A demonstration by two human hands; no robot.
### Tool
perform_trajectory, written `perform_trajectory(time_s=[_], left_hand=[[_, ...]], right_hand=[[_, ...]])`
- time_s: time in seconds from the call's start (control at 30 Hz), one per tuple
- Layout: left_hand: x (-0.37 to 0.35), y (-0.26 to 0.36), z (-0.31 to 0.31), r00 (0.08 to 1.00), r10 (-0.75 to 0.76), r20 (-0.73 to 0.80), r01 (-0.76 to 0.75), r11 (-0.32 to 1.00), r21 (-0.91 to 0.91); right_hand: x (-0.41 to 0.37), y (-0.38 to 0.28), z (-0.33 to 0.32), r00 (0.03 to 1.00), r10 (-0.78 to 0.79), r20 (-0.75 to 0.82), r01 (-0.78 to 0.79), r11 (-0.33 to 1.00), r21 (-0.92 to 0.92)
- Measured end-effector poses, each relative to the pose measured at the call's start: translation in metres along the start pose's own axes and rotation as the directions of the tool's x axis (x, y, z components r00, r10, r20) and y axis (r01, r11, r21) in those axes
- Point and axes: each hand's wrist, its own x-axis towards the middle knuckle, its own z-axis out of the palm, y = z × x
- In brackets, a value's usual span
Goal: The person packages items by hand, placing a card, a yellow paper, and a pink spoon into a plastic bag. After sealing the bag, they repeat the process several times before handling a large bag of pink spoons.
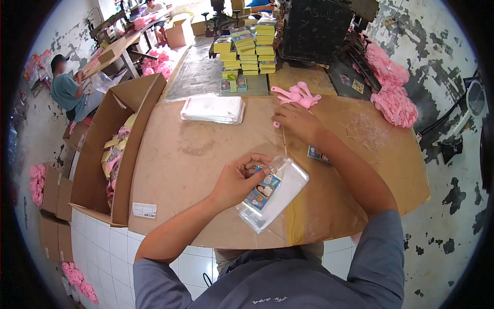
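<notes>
My left hand (242, 177) pinches a blue printed card (263, 191) with a picture on it. Beneath the card lies a stack of clear plastic bags (288, 185), slanted near the front of the table. Farther away, my right hand (298, 122) is closed, palm down, beside a small pile of pink plastic spoons (297, 92). A rounded pink end shows under its fingertips and looks like part of one spoon; the rest is hidden by the hand. Another blue card (317, 154) lies partly covered by my right forearm.
A bundle of clear bags (212, 109) lies at the table's back left. Behind stand stacks of yellow-edged cards (246, 49). On the left is an open cardboard box (139, 139); pink bundles (393, 105) and plastic scraps (368, 131) lie right. A person (72, 90) sits far left.
</notes>
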Motion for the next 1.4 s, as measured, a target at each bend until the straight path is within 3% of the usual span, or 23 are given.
perform_trajectory(time_s=[0.1, 0.17, 0.2, 0.23, 0.3, 0.4, 0.5, 0.63, 0.8, 0.9, 1.03, 1.1, 1.3, 1.4], left_hand=[[0.001, 0.000, -0.001, 0.999, -0.006, -0.035, 0.007, 0.999, 0.043], [0.001, 0.000, 0.000, 0.999, 0.002, -0.051, -0.001, 0.999, 0.037], [0.000, 0.002, 0.002, 0.999, 0.004, -0.050, -0.004, 1.000, 0.012], [-0.001, 0.003, 0.003, 0.999, 0.006, -0.049, -0.007, 1.000, -0.015], [-0.001, 0.002, 0.004, 0.999, 0.014, -0.044, -0.014, 1.000, -0.021], [0.001, -0.007, 0.006, 0.999, 0.032, -0.026, -0.032, 0.999, -0.002], [0.000, -0.011, 0.007, 1.000, 0.003, -0.002, -0.003, 0.999, 0.049], [0.001, -0.013, 0.006, 0.998, -0.027, 0.064, 0.021, 0.994, 0.108], [-0.003, 0.001, 0.010, 0.995, -0.094, 0.037, 0.088, 0.987, 0.132], [-0.002, -0.005, 0.007, 0.996, -0.073, 0.057, 0.066, 0.990, 0.123], [0.000, -0.013, 0.004, 0.996, -0.040, 0.079, 0.032, 0.995, 0.093], [0.000, -0.011, 0.004, 0.995, -0.076, 0.064, 0.069, 0.992, 0.103], [-0.002, -0.005, 0.007, 0.996, -0.087, 0.028, 0.083, 0.990, 0.110], [-0.001, -0.003, 0.007, 0.993, -0.119, 0.008, 0.116, 0.984, 0.133]], right_hand=[[-0.009, -0.010, -0.014, 0.994, -0.034, -0.108, 0.044, 0.996, 0.083], [-0.022, -0.027, -0.032, 0.968, 0.100, -0.230, 0.008, 0.905, 0.424], [-0.029, -0.036, -0.041, 0.947, 0.178, -0.268, 0.010, 0.816, 0.578], [-0.036, -0.044, -0.047, 0.935, 0.276, -0.222, -0.001, 0.629, 0.778], [-0.051, -0.058, -0.056, 0.905, 0.421, -0.056, 0.001, 0.129, 0.992], [-0.068, -0.075, -0.077, 0.869, 0.495, -0.003, -0.018, 0.037, 0.999], [-0.069, -0.074, -0.060, 0.831, 0.552, -0.068, 0.052, 0.044, 0.998], [-0.069, -0.085, -0.056, 0.851, 0.523, -0.044, 0.071, -0.031, 0.997], [-0.070, -0.086, -0.050, 0.822, 0.554, -0.132, 0.191, -0.049, 0.980], [-0.074, -0.084, -0.049, 0.887, 0.457, -0.063, 0.112, -0.082, 0.990], [-0.073, -0.089, -0.042, 0.884, 0.462, -0.071, 0.108, -0.054, 0.993], [-0.073, -0.089, -0.039, 0.877, 0.477, -0.054, 0.106, -0.082, 0.991], [-0.075, -0.087, -0.044, 0.772, 0.587, -0.243, 0.273, 0.039, 0.961], [-0.075, -0.084, -0.045, 0.763, 0.607, -0.222, 0.289, -0.013, 0.957]])
